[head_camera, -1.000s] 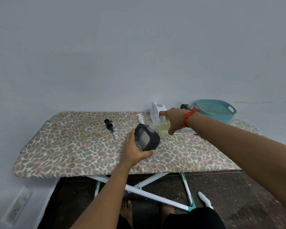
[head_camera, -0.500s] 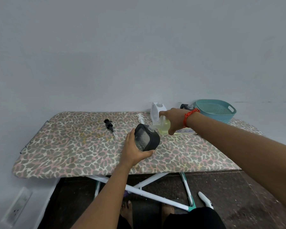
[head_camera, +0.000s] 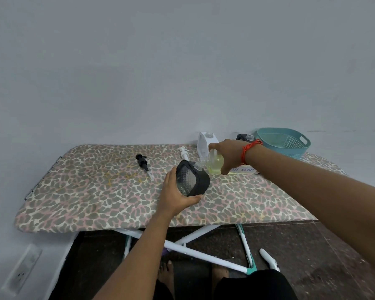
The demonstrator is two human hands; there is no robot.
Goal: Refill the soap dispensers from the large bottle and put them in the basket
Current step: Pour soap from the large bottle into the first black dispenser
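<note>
Pouring turns on neck meeting mouth: the large bottle, gripped in the curled right hand, lies tipped with its long axis running left to right, neck pointing left at the black dispenser. The left hand wraps that dispenser from the near side, tilted above the worktop; the basket sits far right.

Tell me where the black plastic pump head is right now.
In the head view, the black plastic pump head lies loose on the leopard-print board, left of the white pump head and the left hand gripping the black dispenser.
</note>
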